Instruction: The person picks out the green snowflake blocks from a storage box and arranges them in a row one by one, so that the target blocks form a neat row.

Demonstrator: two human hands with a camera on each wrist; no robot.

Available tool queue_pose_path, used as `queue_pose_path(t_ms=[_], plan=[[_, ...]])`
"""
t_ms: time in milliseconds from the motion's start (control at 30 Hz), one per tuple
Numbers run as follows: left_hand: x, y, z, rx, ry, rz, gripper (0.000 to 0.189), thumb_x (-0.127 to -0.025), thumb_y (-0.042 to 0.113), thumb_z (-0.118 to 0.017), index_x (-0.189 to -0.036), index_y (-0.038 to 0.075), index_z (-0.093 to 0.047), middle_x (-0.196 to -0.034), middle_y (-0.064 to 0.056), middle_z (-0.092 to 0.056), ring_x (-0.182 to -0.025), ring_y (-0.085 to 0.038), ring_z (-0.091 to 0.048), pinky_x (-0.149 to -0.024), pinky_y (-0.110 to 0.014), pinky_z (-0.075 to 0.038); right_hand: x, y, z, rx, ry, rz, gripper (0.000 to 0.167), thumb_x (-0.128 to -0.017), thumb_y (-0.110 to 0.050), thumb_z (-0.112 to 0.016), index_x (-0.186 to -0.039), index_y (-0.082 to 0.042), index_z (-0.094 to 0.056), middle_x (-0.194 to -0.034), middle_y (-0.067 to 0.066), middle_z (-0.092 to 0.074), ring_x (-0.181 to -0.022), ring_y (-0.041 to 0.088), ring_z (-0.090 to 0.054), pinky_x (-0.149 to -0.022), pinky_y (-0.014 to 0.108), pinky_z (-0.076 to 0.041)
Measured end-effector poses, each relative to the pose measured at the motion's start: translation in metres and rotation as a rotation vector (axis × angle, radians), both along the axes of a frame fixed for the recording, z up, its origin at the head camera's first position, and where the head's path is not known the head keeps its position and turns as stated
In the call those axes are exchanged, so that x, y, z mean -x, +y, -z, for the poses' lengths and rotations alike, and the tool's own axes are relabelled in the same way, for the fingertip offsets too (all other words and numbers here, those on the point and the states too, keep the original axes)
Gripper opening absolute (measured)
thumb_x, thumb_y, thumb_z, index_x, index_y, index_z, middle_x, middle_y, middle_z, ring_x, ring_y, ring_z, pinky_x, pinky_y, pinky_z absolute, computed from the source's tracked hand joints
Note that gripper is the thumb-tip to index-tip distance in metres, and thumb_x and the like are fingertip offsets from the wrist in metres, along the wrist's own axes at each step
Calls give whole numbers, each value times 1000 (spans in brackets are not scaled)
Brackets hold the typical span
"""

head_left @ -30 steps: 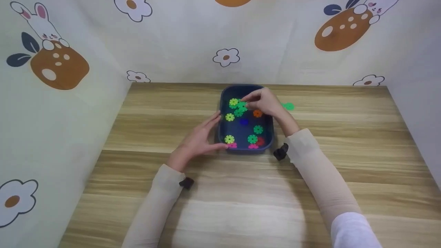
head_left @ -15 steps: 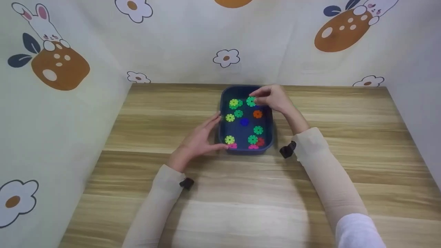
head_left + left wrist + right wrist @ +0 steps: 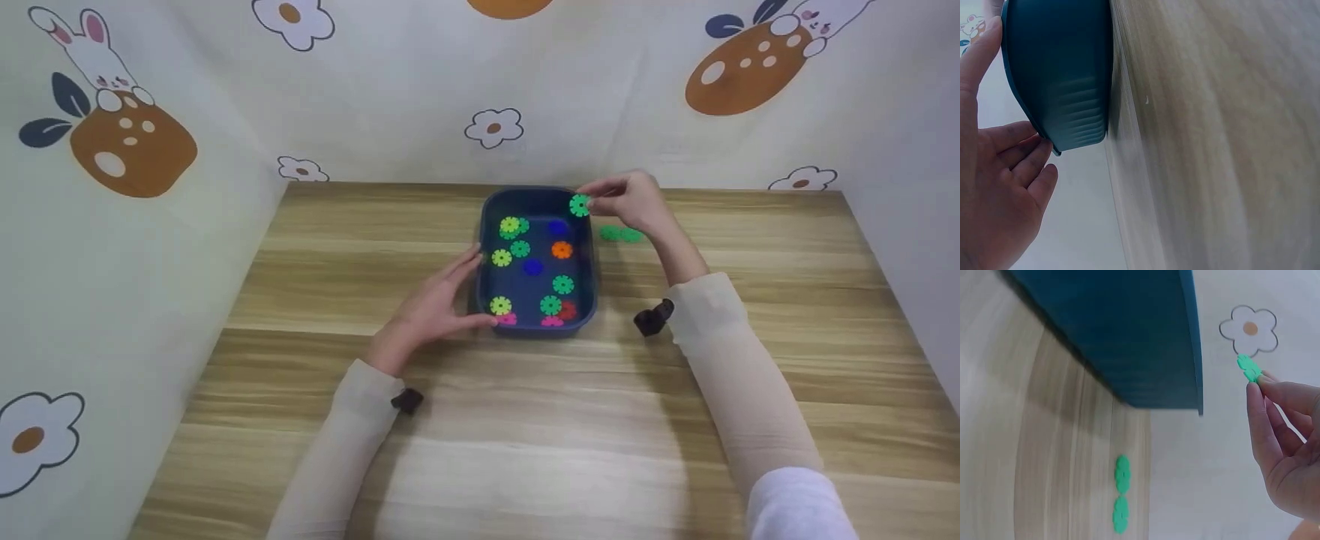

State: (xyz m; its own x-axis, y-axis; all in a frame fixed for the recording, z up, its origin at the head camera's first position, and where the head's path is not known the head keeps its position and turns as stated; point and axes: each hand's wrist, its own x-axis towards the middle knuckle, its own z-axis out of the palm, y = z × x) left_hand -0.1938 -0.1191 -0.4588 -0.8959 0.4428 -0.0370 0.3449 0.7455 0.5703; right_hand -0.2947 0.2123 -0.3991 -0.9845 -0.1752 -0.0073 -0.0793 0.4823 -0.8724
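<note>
A dark blue plastic bin (image 3: pixel 536 329) stands on the table with several notched, flower-shaped plastic discs in it: yellow-green, green, blue, orange, red and pink. My left hand (image 3: pixel 429 306) rests against the bin's left side, thumb and fingers spread and touching the rim, as the left wrist view (image 3: pixel 1008 174) of this hand also shows. Between thumb and fingertips, my right hand (image 3: pixel 637 201) pinches a green notched disc (image 3: pixel 580 205) above the bin's far right corner. In the right wrist view the held green disc (image 3: pixel 1249 368) appears edge-on, beyond the rim.
Two green notched discs (image 3: pixel 621 234) lie side by side on the table, just right of the bin. The wood-grain table (image 3: pixel 300 277) ends at a printed cloth backdrop (image 3: pixel 405 112) close behind the bin, with more cloth at both sides.
My right hand has lifted a green disc from the pile at the bin's upper part and carried it right, to the far right rim. The left hand stays at the bin's side.
</note>
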Motion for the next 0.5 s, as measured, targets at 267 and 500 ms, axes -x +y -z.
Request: queue_pose_path(t_ms=[267, 500], plan=[[0, 0, 1, -8, 23, 10, 110, -73, 72, -72, -158, 19, -29, -169, 7, -16, -152, -25, -29, -121, -50, -32, 1, 21, 1, 52, 35, 33, 24, -89, 0, -68, -111, 6, -73, -81, -9, -71, -72, 0, -67, -70, 13, -58], [1, -1, 2, -5, 37, 20, 110, -73, 72, -72, -158, 18, -29, -169, 8, -16, -151, -25, -31, -121, -50, -33, 0, 38, 3, 102, 31, 71, 26, -87, 3, -69, -112, 11, -70, -80, -9, -73, -69, -2, -66, -66, 12, -57]])
